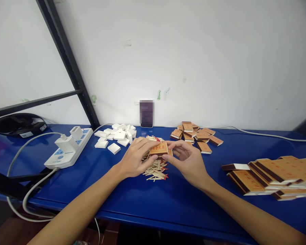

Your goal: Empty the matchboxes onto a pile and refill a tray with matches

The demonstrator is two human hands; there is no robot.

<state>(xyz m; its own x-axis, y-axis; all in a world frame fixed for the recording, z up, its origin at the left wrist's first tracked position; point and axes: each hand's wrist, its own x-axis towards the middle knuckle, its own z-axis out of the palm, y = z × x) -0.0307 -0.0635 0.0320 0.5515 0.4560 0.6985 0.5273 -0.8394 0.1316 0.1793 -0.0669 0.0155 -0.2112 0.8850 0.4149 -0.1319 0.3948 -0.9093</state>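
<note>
An orange-brown matchbox [159, 148] with red lettering is held over the middle of the table. My left hand [136, 158] grips its left end, fingers on top and thumb along the near edge. At the right end, my right hand [187, 160] has curled fingers and its thumb touching the box's near side. A bit of orange cardboard shows beside the right fingers; whether it belongs to the same box I cannot tell. Beneath the hands lies a heap of red-tipped matches [156, 172], partly covered by them.
White inner trays [119, 135] lie heaped at back left, orange matchbox sleeves [202, 135] at back right. Stacked matchboxes [277, 173] stand at the right. A phone [147, 114] leans on the wall. A power strip [68, 149] with cables and a black headset [20, 125] are left.
</note>
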